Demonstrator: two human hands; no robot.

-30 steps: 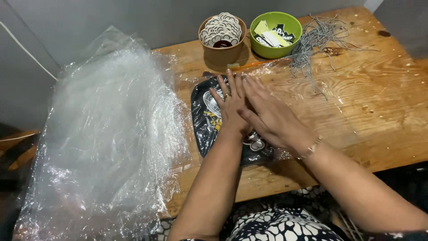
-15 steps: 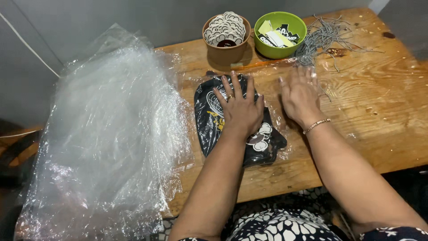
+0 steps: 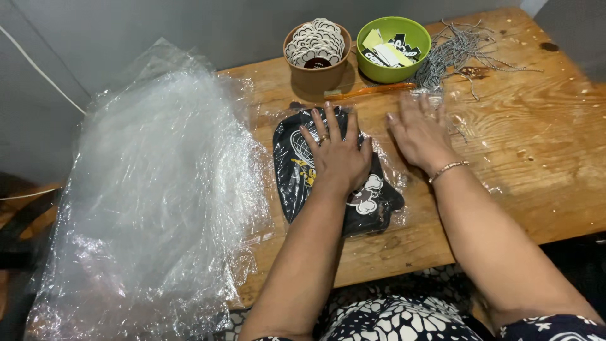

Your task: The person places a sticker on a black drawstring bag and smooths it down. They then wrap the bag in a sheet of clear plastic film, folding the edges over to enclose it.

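A folded black garment (image 3: 297,165) with a white and yellow print is seen already slipped into a clear plastic bag (image 3: 386,158), and the packet lies on the wooden table (image 3: 543,164) near its middle, somewhat toward the front edge. The left hand (image 3: 338,155) is laid flat on top of the packet, fingers spread and pressing down; nothing is gripped. The right hand (image 3: 421,132) is held open and flat as well, palm down just beside the packet's right side, on the loose plastic that reaches past the garment. Bagging is therefore judged done, while the flattening of the bag is judged to be in hand; whether the bag's mouth is closed cannot be told.

Along the back edge of the table a brown bowl (image 3: 314,72) of round white tags, a green bowl (image 3: 410,63) of paper labels and a tangle of grey strings (image 3: 457,50) are seen, none attached to the packet. An orange stick-like tool (image 3: 372,90) is placed before the bowls. A large heap of clear plastic bags (image 3: 151,189) is draped over the left edge.
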